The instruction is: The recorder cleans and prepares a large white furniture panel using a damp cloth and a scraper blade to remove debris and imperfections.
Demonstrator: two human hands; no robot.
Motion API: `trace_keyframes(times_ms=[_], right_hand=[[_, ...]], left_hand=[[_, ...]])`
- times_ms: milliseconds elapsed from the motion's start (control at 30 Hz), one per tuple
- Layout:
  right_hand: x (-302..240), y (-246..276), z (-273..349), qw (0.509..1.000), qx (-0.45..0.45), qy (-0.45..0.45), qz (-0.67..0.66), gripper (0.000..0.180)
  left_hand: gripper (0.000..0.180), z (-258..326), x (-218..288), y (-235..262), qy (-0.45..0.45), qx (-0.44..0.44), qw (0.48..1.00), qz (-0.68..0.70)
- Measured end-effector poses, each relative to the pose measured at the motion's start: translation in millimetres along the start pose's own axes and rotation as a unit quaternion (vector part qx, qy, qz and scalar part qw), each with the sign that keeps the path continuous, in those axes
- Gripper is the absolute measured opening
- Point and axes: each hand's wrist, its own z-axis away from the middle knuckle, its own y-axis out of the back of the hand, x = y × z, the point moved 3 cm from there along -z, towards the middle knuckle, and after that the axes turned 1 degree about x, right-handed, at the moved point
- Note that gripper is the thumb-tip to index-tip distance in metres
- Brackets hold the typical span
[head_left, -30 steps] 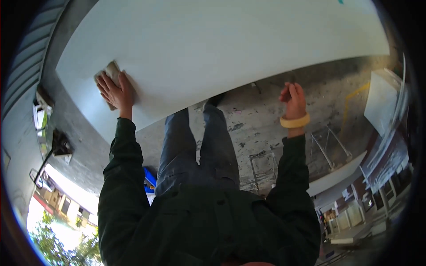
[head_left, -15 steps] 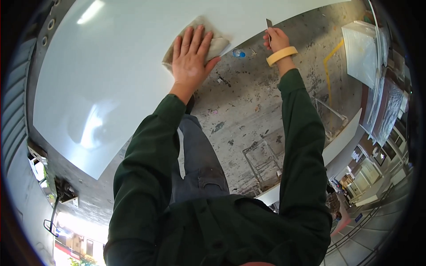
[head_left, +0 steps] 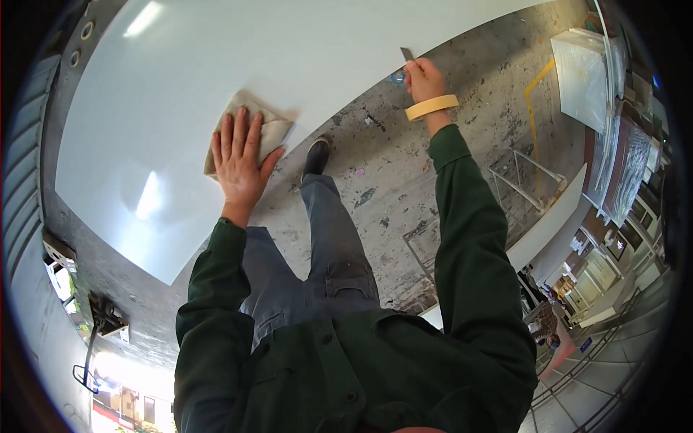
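My left hand (head_left: 242, 169) lies flat with its fingers stretched out on a folded beige cloth (head_left: 274, 135). The cloth is pressed against a large, glossy white sheet (head_left: 166, 79), near its right-hand edge. In my right hand (head_left: 425, 81) is a thin flat metal blade (head_left: 406, 53), its end sticking out past the fingers beside the sheet's edge; the held part is hidden. A yellowish ring like a roll of tape (head_left: 432, 107) circles my right wrist.
Below the sheet is a stained concrete floor (head_left: 375, 155) with a yellow line (head_left: 530, 108). A blue and clear plastic piece (head_left: 398, 76) lies beyond my right hand. Metal frames (head_left: 516, 177) stand at the right, near wrapped panels (head_left: 581, 79). My shoe (head_left: 316, 156) is by the sheet's edge.
My left hand and the cloth have slid left and nearer to me across the sheet. My right hand has shifted left with the blade, slightly nearer to me.
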Motion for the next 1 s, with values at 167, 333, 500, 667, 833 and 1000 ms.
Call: trace_keyframes(times_ms=[167,333,500,667,833,1000], right_hand=[[-16.8,-72.6,95.7,0.999,0.001,0.042,0.011,0.019],[-25.5,-153.0,202.0,1.0,0.007,0.026,-0.006,0.018],[-37.3,-238.4,312.9,0.998,0.031,0.055,0.012,0.017],[-42.0,-324.8,421.1,0.998,0.044,0.053,0.01,0.014],[-73.9,-397.2,524.6,0.99,-0.016,0.079,0.118,0.012],[-79.9,-441.5,584.0,0.987,-0.029,0.112,0.109,0.011]], left_hand=[[0.069,88.6,-87.4,46.1,0.012,-0.003,1.0,-0.007],[0.061,182.6,-187.0,86.0,0.023,-0.008,0.999,-0.022],[0.053,236.5,-275.2,125.7,0.032,0.034,0.999,0.014],[0.046,275.7,-329.8,153.6,0.106,0.124,0.966,0.2],[0.053,346.1,-381.2,174.7,0.456,0.182,0.708,0.508],[0.049,362.1,-398.5,216.3,0.435,0.251,0.709,0.495]])
